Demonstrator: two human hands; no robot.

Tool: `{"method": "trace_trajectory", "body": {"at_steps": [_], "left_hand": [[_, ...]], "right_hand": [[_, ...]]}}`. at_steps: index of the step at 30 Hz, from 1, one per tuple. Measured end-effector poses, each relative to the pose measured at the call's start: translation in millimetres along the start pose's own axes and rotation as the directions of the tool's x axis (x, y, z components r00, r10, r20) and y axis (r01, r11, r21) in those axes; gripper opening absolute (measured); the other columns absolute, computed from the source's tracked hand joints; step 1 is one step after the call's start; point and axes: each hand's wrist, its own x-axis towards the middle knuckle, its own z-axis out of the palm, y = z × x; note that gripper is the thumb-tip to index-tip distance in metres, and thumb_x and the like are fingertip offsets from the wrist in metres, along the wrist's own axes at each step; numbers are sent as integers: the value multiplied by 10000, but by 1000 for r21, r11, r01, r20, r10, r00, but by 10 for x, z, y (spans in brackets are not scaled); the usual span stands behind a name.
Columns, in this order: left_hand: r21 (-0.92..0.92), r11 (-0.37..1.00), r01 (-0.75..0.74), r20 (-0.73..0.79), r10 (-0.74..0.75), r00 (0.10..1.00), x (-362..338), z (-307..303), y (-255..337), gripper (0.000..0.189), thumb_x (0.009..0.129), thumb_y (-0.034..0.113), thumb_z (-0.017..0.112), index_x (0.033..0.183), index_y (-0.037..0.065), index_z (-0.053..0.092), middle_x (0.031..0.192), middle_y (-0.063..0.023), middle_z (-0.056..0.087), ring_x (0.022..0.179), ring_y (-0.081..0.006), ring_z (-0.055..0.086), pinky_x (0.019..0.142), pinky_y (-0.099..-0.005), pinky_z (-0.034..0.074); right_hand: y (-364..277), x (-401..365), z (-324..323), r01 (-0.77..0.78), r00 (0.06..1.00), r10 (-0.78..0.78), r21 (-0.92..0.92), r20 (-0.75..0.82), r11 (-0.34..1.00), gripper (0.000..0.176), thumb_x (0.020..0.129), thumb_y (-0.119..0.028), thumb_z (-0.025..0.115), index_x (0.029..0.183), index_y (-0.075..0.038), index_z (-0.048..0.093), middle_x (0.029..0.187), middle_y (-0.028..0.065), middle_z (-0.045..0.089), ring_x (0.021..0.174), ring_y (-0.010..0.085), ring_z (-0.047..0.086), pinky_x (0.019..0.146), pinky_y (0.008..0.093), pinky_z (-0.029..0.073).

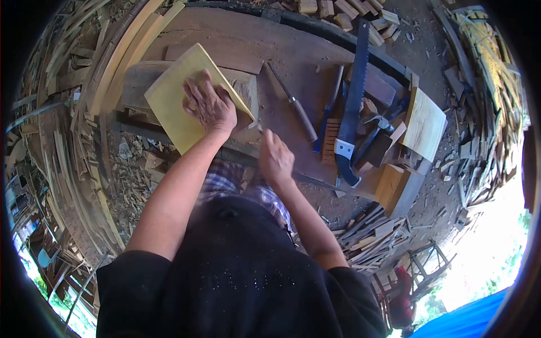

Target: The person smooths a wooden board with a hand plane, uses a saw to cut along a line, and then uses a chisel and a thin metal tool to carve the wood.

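Note:
My left hand [209, 107] lies with its fingers spread on the face of a pale yellow wooden board [172, 110]. The board rests tilted over a thick wooden block [135, 84] on the workbench. Just right of the board's lower corner, my right hand [276, 158] is closed in a fist, with the thumb side up. A small tip seems to show above that fist, but I cannot make out what it is. A file with a wooden handle [302, 118] lies on the bench to the right of both hands.
A handsaw [355, 90], a claw hammer [376, 124] and a brush-like slatted piece [331, 141] lie at the bench's right. Angled wooden pieces [425, 124] stand at its end. Long planks [127, 50] lean at left; offcuts [377, 231] and shavings cover the ground.

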Motion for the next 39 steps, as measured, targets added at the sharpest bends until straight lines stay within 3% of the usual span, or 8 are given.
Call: {"method": "trace_trajectory", "body": {"at_steps": [8, 13, 20, 24, 26, 31, 35, 39], "left_hand": [[-10, 1000, -9, 34, 9, 999, 15, -44, 7, 564, 961, 388, 383, 1484, 193, 301, 1553, -204, 170, 1456, -366, 114, 1097, -586, 126], [5, 1000, -12, 16, 12, 1000, 15, -19, -12, 560, 963, 391, 377, 1484, 200, 301, 1554, -204, 170, 1455, -367, 116, 1097, -585, 127], [-12, 1000, -25, -4, 25, 1000, 9, -26, -15, 547, 965, 392, 374, 1474, 200, 322, 1541, -208, 206, 1449, -369, 140, 1096, -571, 139], [6, 1000, 7, -13, -7, 1000, 21, 13, -6, 541, 967, 386, 376, 1470, 192, 330, 1544, -212, 198, 1449, -369, 136, 1095, -575, 136], [15, 1000, -4, -14, 4, 1000, 29, 0, -12, 542, 966, 386, 376, 1469, 189, 330, 1544, -212, 196, 1451, -368, 128, 1095, -575, 133], [11, 1000, 4, -22, -4, 1000, -21, 11, -40, 554, 972, 404, 358, 1486, 205, 303, 1538, -200, 223, 1449, -354, 144, 1090, -582, 132], [4, 1000, 8, 9, -8, 1000, 1, 10, -7, 551, 961, 383, 398, 1471, 188, 327, 1551, -210, 169, 1456, -368, 99, 1092, -583, 126], [8, 1000, -21, -6, 21, 1000, 15, 3, -16, 553, 957, 371, 409, 1471, 185, 326, 1547, -211, 180, 1453, -377, 108, 1091, -579, 141]], "right_hand": [[308, -564, 119, -90, 995, 90, -4, 46, 996, 124, 833, -75, 535, 951, -61, 499, 792, 121, 587, 733, 307, 642, 606, 436, 516], [-40, 93, 70, -33, 999, 33, -9, 30, 999, 138, 845, -77, 535, 974, -68, 487, 777, 124, 575, 725, 318, 638, 604, 439, 516], [346, -476, 87, -84, 994, 84, 2, 68, 996, 105, 857, -87, 538, 954, -80, 501, 807, 125, 591, 730, 318, 638, 616, 440, 519], [-20, 146, 153, -16, 999, 17, 33, -36, 999, 91, 865, -95, 541, 941, -78, 493, 742, 116, 574, 682, 315, 638, 569, 442, 516], [107, -82, 131, 7, 999, -5, 38, -54, 999, 103, 860, -104, 552, 937, -78, 488, 746, 123, 582, 672, 316, 641, 559, 443, 516], [309, -474, 17, -87, 995, 87, 4, 54, 996, 106, 868, -106, 554, 943, -79, 483, 754, 128, 586, 695, 324, 648, 569, 440, 520], [14, 110, 71, -25, 1000, 24, 26, 13, 999, 93, 873, -107, 536, 943, -80, 482, 781, 140, 596, 722, 340, 644, 600, 453, 519], [233, -362, 6, -90, 994, 87, 44, 73, 995, 102, 874, -123, 530, 952, -77, 481, 790, 149, 596, 741, 357, 642, 616, 468, 518]]}}
